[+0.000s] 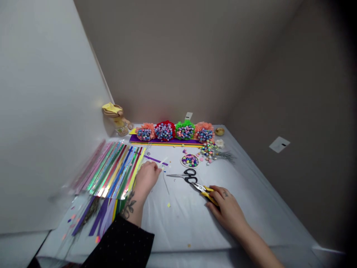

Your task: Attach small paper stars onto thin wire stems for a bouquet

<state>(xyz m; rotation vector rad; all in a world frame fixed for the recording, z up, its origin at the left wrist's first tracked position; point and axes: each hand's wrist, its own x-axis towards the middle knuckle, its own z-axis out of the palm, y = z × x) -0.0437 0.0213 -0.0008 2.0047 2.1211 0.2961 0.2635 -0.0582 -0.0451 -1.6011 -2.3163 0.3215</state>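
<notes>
From the head camera, the left hand (147, 176) has its fingers drawn together at a thin pale strip (163, 166), apparently pinching it, though how firmly is hard to tell at this angle. A light, close fingertip grip suits something this slight. The right hand (227, 208) closes over the yellow handles of one pair of pliers (208, 194), which lie on the grey-covered counter (178, 227), their nose just beside one pair of black-handled scissors (189, 175). Beyond these stand four paper-star bunches (164, 131) in a row, two with orange ruffs, one with red and one with green, on purple and yellow sheets. One round dish of paper stars (190, 160) sits just ahead of the scissors. Fanned shiny paper strips (117, 171), too many to count, lie to the left, and one glass jar (122, 128) stands in the far corner.
</notes>
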